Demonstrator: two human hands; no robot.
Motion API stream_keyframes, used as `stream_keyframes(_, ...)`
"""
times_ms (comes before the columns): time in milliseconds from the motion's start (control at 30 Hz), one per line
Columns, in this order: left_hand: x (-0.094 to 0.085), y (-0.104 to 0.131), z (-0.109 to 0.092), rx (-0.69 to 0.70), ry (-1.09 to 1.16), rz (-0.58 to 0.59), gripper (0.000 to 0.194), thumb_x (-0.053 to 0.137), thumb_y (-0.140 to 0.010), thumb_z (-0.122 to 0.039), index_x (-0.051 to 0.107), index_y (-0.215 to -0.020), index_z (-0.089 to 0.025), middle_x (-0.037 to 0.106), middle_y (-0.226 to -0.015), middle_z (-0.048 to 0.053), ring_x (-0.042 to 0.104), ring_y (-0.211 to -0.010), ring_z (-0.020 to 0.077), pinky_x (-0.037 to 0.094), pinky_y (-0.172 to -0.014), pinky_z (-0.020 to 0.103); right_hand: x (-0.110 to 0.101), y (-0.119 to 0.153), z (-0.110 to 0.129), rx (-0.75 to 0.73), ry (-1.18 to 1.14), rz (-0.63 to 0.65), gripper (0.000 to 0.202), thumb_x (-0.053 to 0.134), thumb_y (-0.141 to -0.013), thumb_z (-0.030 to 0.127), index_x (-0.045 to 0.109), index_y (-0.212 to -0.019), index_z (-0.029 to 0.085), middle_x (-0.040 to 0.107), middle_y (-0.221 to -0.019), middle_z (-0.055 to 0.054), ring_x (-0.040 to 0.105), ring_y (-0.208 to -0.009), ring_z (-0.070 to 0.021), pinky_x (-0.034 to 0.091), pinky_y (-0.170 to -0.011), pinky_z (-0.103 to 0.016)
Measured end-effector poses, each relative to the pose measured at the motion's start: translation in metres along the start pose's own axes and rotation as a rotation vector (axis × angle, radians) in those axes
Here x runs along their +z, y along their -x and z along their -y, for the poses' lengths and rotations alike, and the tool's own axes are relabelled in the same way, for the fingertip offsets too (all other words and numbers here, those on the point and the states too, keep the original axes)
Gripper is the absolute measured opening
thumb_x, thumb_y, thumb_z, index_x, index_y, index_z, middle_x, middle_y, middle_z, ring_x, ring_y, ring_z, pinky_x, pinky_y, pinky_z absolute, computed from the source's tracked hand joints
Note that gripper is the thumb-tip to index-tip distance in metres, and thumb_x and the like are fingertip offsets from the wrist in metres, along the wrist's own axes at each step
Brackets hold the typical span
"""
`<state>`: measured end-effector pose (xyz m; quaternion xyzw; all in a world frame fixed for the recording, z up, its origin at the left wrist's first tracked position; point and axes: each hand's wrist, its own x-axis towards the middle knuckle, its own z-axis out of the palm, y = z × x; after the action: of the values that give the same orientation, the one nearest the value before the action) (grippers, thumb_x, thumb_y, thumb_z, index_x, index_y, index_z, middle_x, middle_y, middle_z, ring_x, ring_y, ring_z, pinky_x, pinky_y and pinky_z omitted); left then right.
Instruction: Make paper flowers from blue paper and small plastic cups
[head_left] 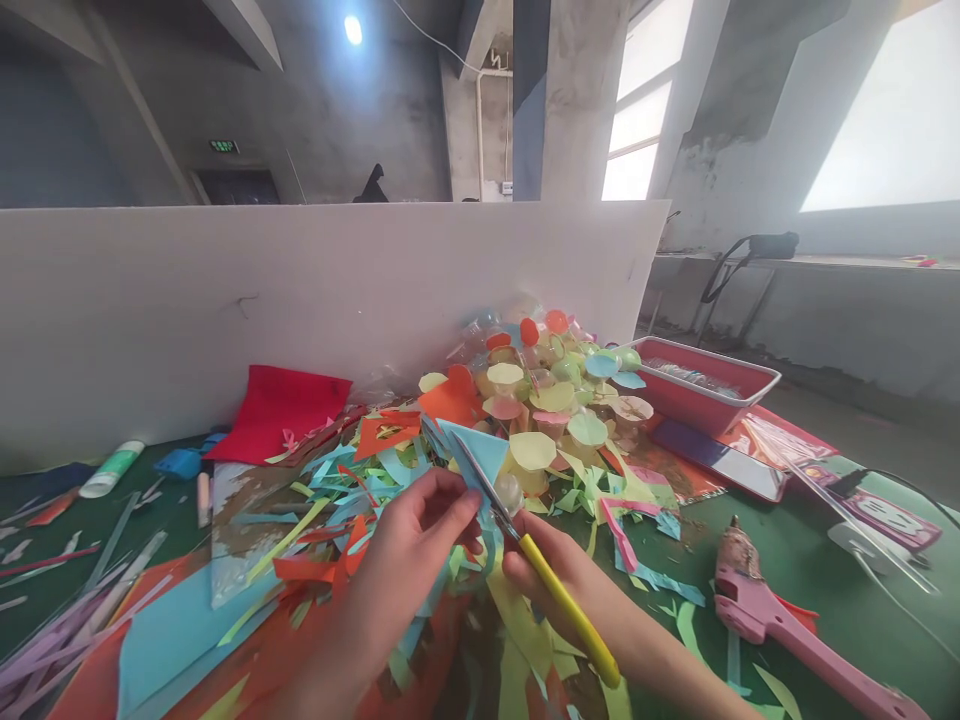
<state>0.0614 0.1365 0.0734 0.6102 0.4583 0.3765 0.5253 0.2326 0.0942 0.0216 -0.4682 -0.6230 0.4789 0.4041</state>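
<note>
My left hand (431, 525) pinches a folded piece of light blue paper (478, 450) between thumb and fingers, its pointed end facing up and away. In my right hand (551, 560) is a pair of scissors (570, 610) with yellow handles, the blades lying along the blue paper. Some of the right fingers are hidden behind the handle. Below both hands spreads a heap of paper scraps (322, 555) in orange, blue and yellow-green. Just beyond them stands a pile of round paper pieces and clear plastic shapes (551, 395).
A pink glue gun (780, 620) lies at the right, near a red bin (705, 385). Red felt-like sheet (281, 415) and a glue stick (112, 470) are at the left. Clear and purple strips (67, 625) cover the near left. A white board (225, 300) stands behind.
</note>
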Motion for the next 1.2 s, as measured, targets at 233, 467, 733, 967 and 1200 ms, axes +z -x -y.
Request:
stream_keyframes(233, -0.001, 0.002, -0.002, 0.033, -0.066, -0.007, 0.027, 0.06, -0.081, -0.049, 0.061, -0.082, -0.022, 0.061, -0.071, -0.002, 0.058, -0.07, 0.0155, 0.046, -0.071, 0.026, 0.0, 0.003, 0.005, 0.026, -0.035, 0.063, 0.055, 0.055, -0.079, 0.072, 0.053, -0.095, 0.019, 0.041, -0.075, 0.003, 0.035, -0.066, -0.0129, 0.035, -0.059, -0.023)
stream_keyframes(467, 0.001, 0.004, -0.007, 0.029, -0.122, 0.031, 0.022, 0.06, -0.081, -0.042, 0.063, -0.073, -0.021, 0.059, -0.064, -0.002, 0.056, -0.065, 0.0149, 0.044, -0.066, 0.024, 0.0, 0.0, 0.0, -0.037, 0.011, 0.043, 0.059, 0.048, -0.082, 0.074, 0.054, -0.096, 0.018, 0.043, -0.077, 0.002, 0.035, -0.068, -0.0135, 0.037, -0.061, -0.024)
stream_keyframes(733, 0.0, 0.008, -0.011, -0.025, -0.138, 0.082, 0.019, 0.062, -0.077, -0.04, 0.065, -0.074, -0.021, 0.058, -0.065, -0.002, 0.055, -0.064, 0.0148, 0.042, -0.061, 0.024, 0.0, 0.003, 0.001, -0.071, 0.019, 0.037, 0.059, 0.053, -0.081, 0.072, 0.056, -0.106, 0.018, 0.053, -0.086, -0.002, 0.046, -0.076, -0.0172, 0.044, -0.068, -0.027)
stream_keyframes(967, -0.004, 0.009, -0.012, -0.069, -0.179, 0.105, 0.024, 0.064, -0.075, -0.045, 0.061, -0.071, -0.021, 0.057, -0.063, -0.002, 0.054, -0.062, 0.0153, 0.041, -0.058, 0.024, -0.002, -0.002, 0.001, 0.025, 0.041, -0.002, 0.05, 0.061, -0.079, 0.067, 0.045, -0.072, 0.019, 0.033, -0.065, 0.006, 0.029, -0.059, -0.0095, 0.029, -0.05, -0.021)
stream_keyframes(1200, -0.025, 0.002, -0.02, -0.047, -0.266, 0.089, 0.026, 0.064, -0.074, -0.046, 0.058, -0.07, -0.021, 0.058, -0.061, -0.002, 0.053, -0.06, 0.0149, 0.042, -0.061, 0.026, -0.005, 0.0, -0.006, 0.158, -0.04, -0.118, 0.052, 0.051, -0.084, 0.07, 0.036, -0.066, 0.023, 0.033, -0.05, 0.009, 0.032, -0.042, -0.007, 0.026, -0.036, -0.019)
